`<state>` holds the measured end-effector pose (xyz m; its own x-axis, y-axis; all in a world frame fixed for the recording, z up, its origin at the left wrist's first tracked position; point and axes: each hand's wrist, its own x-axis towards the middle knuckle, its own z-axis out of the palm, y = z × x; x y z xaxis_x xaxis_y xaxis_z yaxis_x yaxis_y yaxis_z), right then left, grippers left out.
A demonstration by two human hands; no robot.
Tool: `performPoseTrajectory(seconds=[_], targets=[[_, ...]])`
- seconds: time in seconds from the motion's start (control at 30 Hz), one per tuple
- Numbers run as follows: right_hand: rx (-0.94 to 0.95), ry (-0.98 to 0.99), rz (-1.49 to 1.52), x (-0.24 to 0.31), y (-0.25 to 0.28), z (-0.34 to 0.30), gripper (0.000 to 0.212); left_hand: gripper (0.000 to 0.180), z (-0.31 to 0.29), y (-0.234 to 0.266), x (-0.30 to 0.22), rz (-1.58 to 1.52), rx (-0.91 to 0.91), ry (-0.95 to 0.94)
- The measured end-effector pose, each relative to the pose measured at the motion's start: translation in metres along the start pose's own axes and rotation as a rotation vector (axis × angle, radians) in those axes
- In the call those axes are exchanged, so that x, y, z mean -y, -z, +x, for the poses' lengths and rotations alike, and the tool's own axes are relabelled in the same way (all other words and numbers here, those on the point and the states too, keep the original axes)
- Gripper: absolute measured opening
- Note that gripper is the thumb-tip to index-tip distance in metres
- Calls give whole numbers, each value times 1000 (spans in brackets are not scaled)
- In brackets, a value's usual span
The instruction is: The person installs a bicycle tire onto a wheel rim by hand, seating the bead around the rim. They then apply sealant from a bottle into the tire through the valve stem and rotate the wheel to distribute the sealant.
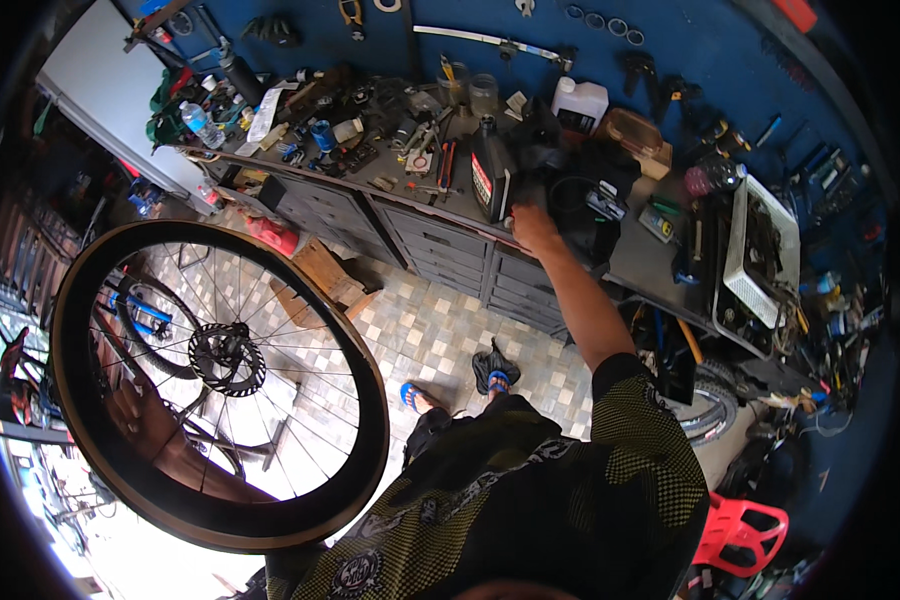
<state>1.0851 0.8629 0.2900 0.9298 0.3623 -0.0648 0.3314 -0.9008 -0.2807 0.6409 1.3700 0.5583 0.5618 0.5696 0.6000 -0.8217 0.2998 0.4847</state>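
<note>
A bicycle wheel (378, 400) with a black rim, tan-edged tyre and a disc rotor (228, 360) at its hub is held up at my left side. Seen through the spokes, my left hand (140, 415) grips the wheel's rim on the far left, its fingers partly hidden. My right hand (535, 230) reaches to the front of the workbench (645, 265), fingers closed, with what they hold too small to make out. Just left of it stands a black bottle (490, 170) with a label. A black bag-like bundle (575, 205) lies right of the hand.
Tools and small parts crowd the bench, with a white jug (580, 103) and a white basket (735, 250) to the right. Below are grey drawers (435, 245) and a wooden piece (330, 285) on the tiled floor. A red chair (740, 535) stands at lower right.
</note>
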Motion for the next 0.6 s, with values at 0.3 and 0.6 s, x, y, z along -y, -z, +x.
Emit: performPoseTrajectory(seconds=[0.3,0.6], targets=[[-307,25,17,50,177,-44,30,21,-63,-63,-8,-31,-96,-39],[-214,701,-123,99,211,79,20,28,-71,-81,20,14,10,-33]])
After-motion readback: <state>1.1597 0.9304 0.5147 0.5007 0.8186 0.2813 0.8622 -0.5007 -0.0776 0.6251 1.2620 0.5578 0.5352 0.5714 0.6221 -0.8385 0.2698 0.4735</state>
